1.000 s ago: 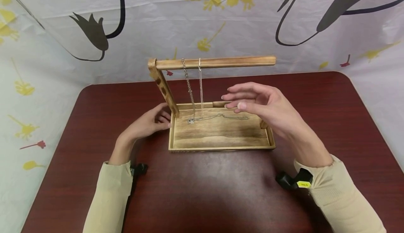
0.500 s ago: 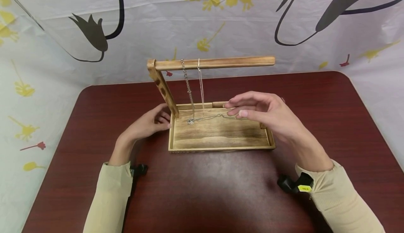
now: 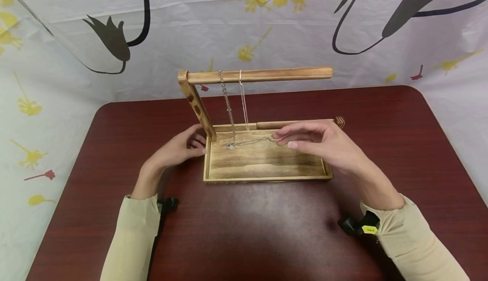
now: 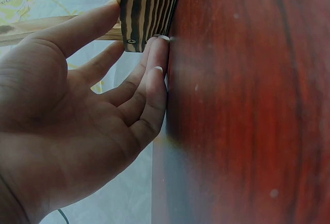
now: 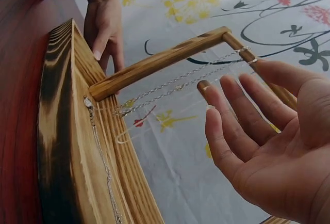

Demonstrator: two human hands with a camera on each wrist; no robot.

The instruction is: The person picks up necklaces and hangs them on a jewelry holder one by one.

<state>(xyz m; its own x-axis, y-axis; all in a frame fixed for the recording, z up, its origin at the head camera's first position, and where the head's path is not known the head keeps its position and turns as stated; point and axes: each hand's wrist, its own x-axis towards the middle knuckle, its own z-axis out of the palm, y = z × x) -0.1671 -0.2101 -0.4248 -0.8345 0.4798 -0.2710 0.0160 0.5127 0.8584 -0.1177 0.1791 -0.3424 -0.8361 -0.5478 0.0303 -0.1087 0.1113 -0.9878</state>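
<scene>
A wooden jewelry stand has a shallow tray, an upright post and a crossbar. From the crossbar hang a thick silver chain necklace and a thinner one. Another necklace lies along the tray floor, its pendant at the left; the right hand hides its right part. My left hand touches the tray's left end with relaxed fingers, thumb against the side in the left wrist view. Over the tray's right half hovers my right hand, its fingers loosely bent and holding nothing.
The stand sits on a dark red table with rounded back corners. Behind it hangs a white cloth printed with flowers. A round wooden peg end shows beyond the right fingers in the right wrist view.
My right hand has lowered toward the tray, covering the right part of the lying necklace. The thinner hanging necklace has swung slightly right. My left hand stays put.
</scene>
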